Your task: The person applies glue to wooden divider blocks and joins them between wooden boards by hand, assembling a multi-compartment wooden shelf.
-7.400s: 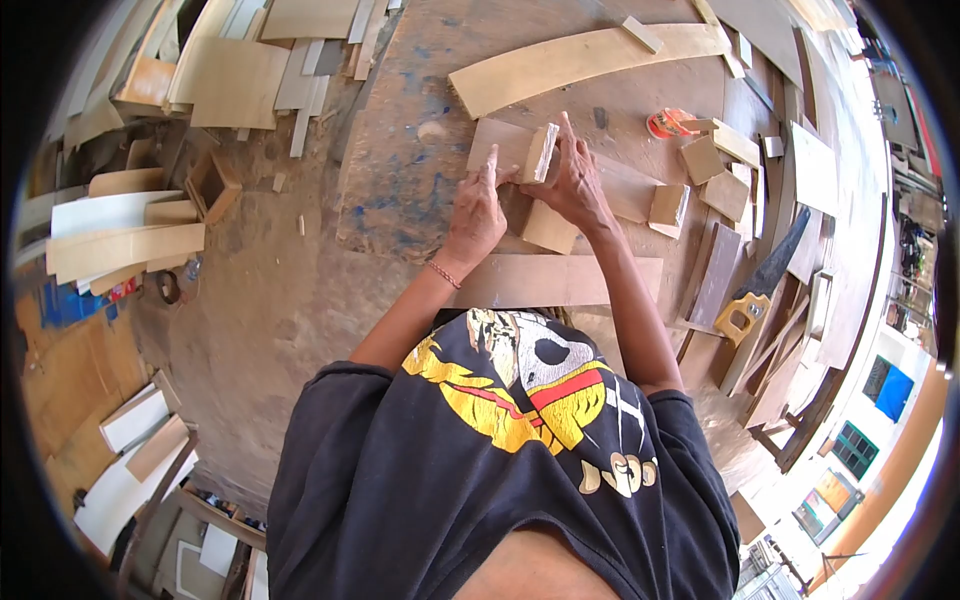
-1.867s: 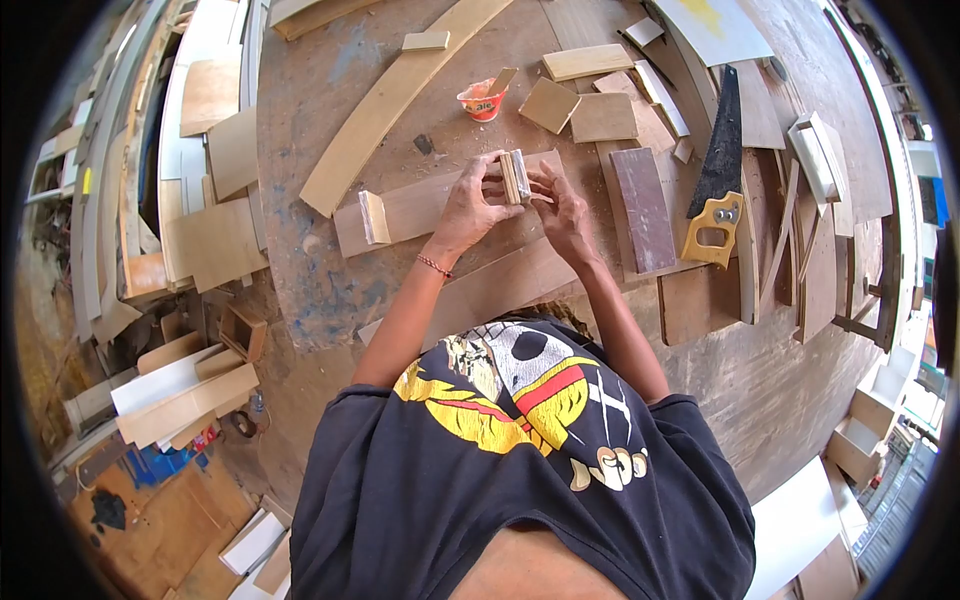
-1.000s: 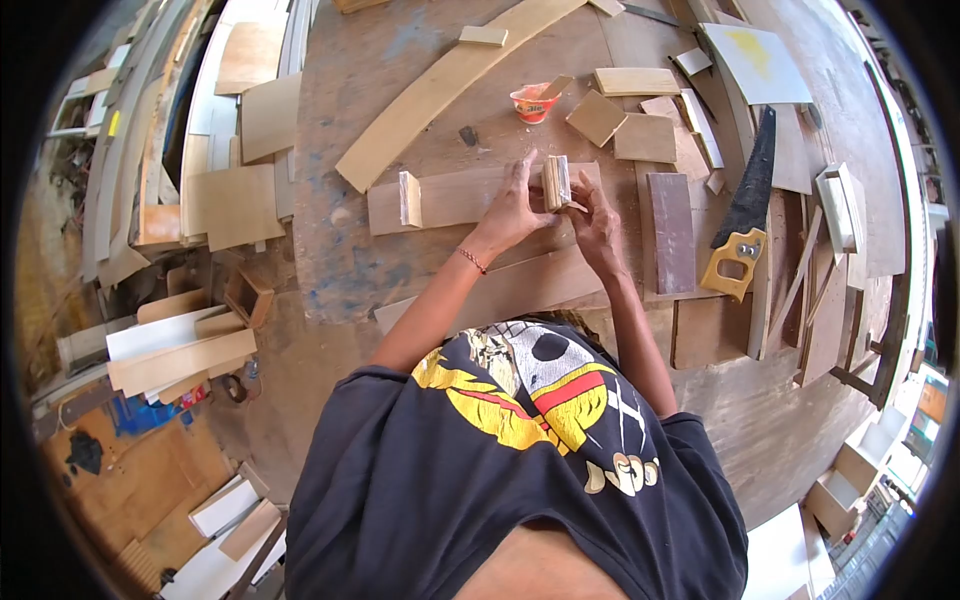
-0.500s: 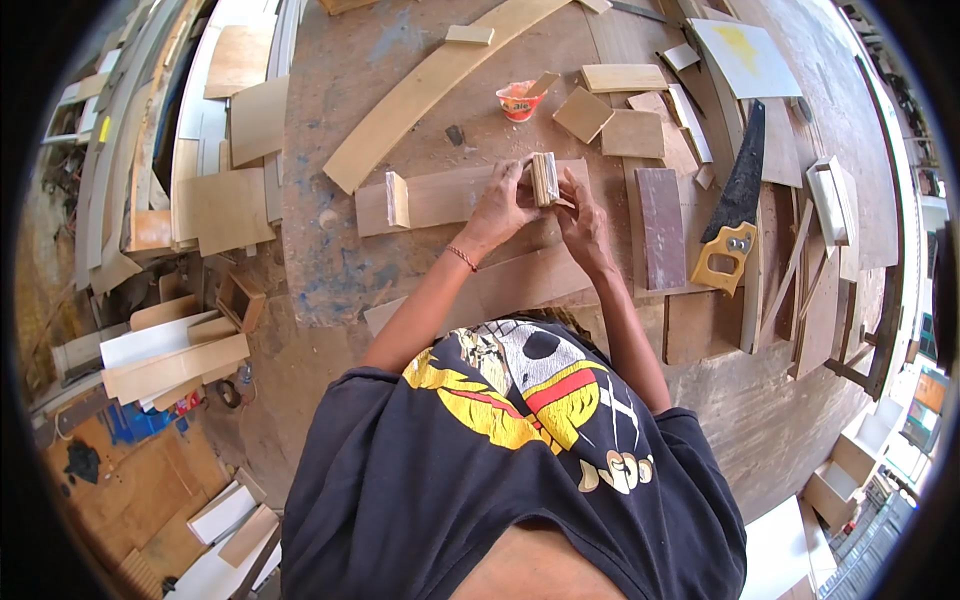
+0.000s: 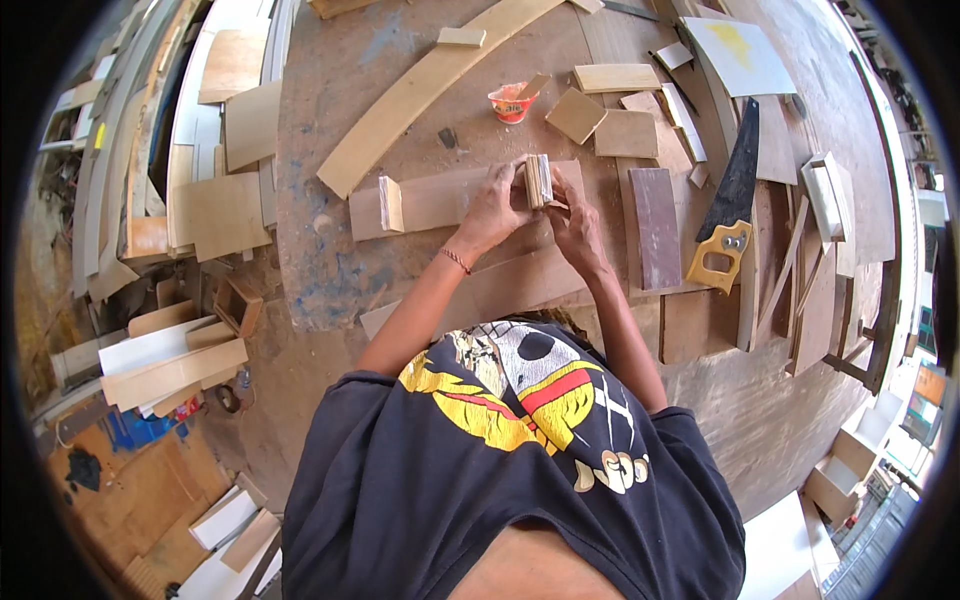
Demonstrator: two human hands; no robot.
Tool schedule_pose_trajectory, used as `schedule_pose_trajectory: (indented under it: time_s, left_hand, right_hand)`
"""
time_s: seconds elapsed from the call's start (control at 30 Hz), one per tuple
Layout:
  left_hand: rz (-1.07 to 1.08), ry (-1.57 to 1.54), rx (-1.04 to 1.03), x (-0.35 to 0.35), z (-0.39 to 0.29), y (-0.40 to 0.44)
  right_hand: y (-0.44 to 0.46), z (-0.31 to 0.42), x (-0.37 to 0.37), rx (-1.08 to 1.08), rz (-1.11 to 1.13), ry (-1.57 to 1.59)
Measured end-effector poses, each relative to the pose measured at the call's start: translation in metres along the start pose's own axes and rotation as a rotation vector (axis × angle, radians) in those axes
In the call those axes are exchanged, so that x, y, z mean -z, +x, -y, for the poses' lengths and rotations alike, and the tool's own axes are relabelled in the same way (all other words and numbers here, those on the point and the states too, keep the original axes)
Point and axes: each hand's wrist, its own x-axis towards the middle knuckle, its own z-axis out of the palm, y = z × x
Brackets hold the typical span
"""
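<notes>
Between my two hands a small wooden block (image 5: 538, 181) stands near the right end of a flat board (image 5: 435, 203). My left hand (image 5: 490, 213) grips the block's left side, fingers behind it. On the other side, my right hand (image 5: 577, 225) has its fingertips pressed to the block's right edge. A second small block (image 5: 390, 204) stands upright at the board's left end. Nearer to my body lies another flat board (image 5: 500, 287). Beyond my hands sits an orange-and-white cup (image 5: 509, 106) with a wooden stick (image 5: 535, 86) in it.
A curved board (image 5: 420, 92) lies across the workbench (image 5: 330, 230). Several wood offcuts (image 5: 626, 134) are right of the cup. Further right are a dark red-brown board (image 5: 655, 228) and a handsaw (image 5: 729, 200). Stacked panels (image 5: 220, 218) stand at the left.
Over the last second the whole view has shifted slightly, moving the bench items left. Earlier, my hands were at the other block; now they hold the one at the right end.
</notes>
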Motion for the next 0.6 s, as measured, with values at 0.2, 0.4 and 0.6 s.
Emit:
schedule_pose_trajectory:
  time_s: [0.2,0.4,0.6]
  left_hand:
    - [0.001,-0.016,0.009,0.000,-0.003,-0.002]
    - [0.041,-0.053,0.031,0.007,-0.009,-0.007]
    - [-0.006,0.040,-0.105,0.006,-0.007,-0.003]
  right_hand:
    - [-0.001,0.000,0.001,-0.015,-0.008,-0.048]
    - [-0.003,-0.002,0.008,-0.076,0.000,-0.058]
    - [-0.006,0.001,0.013,-0.109,0.001,-0.070]
